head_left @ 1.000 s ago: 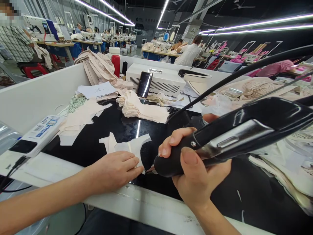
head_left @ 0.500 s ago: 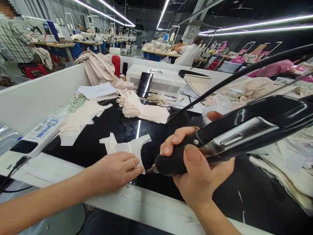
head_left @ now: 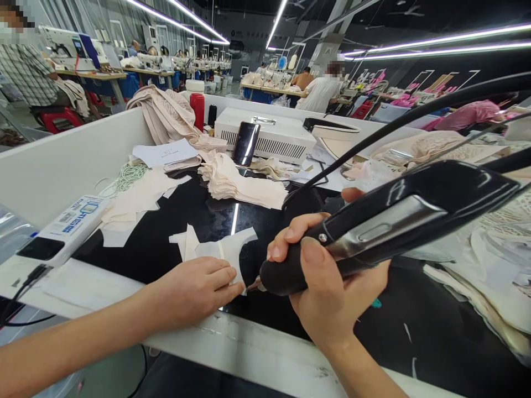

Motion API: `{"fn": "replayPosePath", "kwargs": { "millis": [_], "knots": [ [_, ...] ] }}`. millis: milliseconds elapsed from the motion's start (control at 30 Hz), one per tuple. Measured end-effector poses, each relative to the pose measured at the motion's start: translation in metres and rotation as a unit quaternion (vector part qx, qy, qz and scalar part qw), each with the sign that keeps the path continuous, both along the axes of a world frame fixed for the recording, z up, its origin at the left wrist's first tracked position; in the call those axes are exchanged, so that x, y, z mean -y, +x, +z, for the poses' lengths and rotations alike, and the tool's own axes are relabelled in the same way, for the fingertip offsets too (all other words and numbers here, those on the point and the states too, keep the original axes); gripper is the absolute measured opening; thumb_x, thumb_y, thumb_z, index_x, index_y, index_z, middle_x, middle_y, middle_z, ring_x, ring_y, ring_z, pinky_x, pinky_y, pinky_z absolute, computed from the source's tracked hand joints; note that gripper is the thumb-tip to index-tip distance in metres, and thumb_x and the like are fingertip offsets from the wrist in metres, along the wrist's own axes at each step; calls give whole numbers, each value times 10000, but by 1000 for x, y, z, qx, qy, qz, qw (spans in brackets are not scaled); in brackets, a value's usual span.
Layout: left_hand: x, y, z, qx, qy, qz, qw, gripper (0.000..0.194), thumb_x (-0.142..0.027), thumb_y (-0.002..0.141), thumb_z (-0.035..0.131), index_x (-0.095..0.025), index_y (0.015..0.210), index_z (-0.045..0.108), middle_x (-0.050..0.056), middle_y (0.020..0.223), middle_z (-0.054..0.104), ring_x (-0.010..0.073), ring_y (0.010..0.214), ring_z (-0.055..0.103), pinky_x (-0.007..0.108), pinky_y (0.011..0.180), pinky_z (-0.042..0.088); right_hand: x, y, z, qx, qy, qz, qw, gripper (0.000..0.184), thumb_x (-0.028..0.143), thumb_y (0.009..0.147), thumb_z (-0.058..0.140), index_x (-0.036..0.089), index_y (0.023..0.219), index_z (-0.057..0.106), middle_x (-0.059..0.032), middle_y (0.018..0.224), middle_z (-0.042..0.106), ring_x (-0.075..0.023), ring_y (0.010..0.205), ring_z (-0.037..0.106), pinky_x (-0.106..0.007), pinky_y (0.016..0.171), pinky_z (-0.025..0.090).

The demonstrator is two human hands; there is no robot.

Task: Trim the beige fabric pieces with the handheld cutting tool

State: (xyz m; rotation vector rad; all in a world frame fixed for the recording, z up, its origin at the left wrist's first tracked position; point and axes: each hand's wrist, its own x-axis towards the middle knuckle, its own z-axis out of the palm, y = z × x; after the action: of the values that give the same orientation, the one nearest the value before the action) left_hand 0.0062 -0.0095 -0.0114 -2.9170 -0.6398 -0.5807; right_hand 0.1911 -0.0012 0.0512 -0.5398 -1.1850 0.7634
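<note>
My left hand [head_left: 197,290] lies over a small white fabric piece [head_left: 228,247] on the glossy black tabletop, fingers extended side by side and pressing it down. Its palm side is hidden. My right hand [head_left: 327,287] is wrapped around a black corded hand tool [head_left: 398,215] with a metal lever along its side. The tool's narrow metal tip [head_left: 256,284] points left, at the lower right edge of the fabric piece beside my left fingertips. Whether the tip touches the fabric, I cannot tell.
A stack of beige fabric pieces [head_left: 244,185] lies behind, before a propped phone [head_left: 246,143] and a white vented box [head_left: 286,138]. Left are loose cut pieces [head_left: 128,207] and a white device [head_left: 62,229]. Fabric heaps [head_left: 493,260] fill the right. A cable [head_left: 373,138] arches overhead.
My right hand and the black tool have shifted slightly left, bringing the tip closer to the fabric edge. A small green bit now shows behind my right hand. My left hand stays put.
</note>
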Motion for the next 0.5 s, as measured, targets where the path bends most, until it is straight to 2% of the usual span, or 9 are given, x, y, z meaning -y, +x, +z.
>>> {"fn": "replayPosePath", "kwargs": {
  "millis": [200,500],
  "knots": [
    [-1,0,-2,-2,17,2,1000,212,-75,1053,496,-75,1197,652,108,1018,689,220,959,688,361,905,596,-1,0,1,-11,5,-4,1000,373,270,869,807,305,1169,588,53,807,663,-126,533,642,-290,498,582],
    [-1,-1,2,20,19,-4,1000,249,-93,1085,434,-93,1217,645,91,1017,711,207,979,697,359,947,589,3,-3,0,-5,-15,4,1000,382,269,894,788,296,1197,558,54,832,653,-116,555,655,-271,509,575]
  ]
}}
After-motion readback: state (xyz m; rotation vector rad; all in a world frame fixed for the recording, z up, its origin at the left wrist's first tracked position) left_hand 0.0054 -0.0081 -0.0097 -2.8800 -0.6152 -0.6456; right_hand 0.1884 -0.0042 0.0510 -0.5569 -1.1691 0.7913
